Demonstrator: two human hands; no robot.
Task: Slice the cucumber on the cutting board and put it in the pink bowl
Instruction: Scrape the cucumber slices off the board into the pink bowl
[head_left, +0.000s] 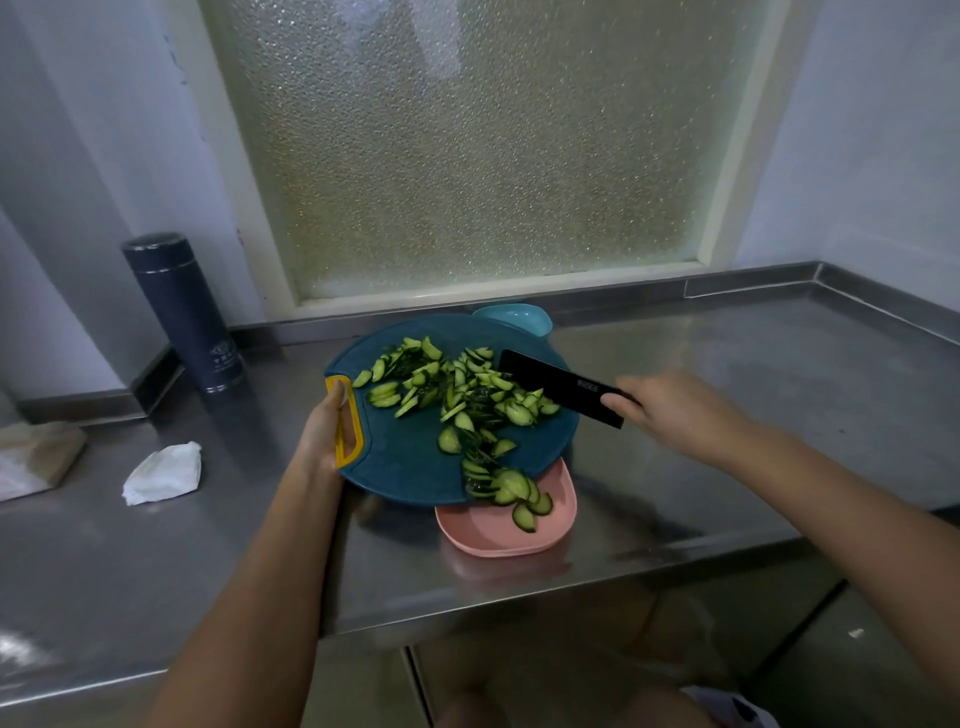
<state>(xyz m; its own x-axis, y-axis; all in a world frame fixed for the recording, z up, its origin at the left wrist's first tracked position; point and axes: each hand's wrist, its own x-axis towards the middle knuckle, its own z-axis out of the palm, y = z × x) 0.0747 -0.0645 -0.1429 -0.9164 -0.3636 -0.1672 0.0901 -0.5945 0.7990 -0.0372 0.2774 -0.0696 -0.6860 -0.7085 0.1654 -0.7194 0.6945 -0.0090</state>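
Observation:
My left hand (324, 434) grips the yellow handle of the round teal cutting board (410, 457), which is held up and tilted over the pink bowl (563, 506). Many cucumber slices (457, 395) lie spread on the board. A few slices (524, 506) hang over its lower edge and fall into the bowl. My right hand (670, 410) grips a black cleaver (566, 387), with its blade set against the slices on the board's right side.
A dark blue flask (184, 312) stands at the back left of the steel counter (727, 441). A crumpled white tissue (163, 473) lies left of the board. A light blue bowl (514, 318) sits behind the board. Something flat and pale (36, 457) lies at the far left.

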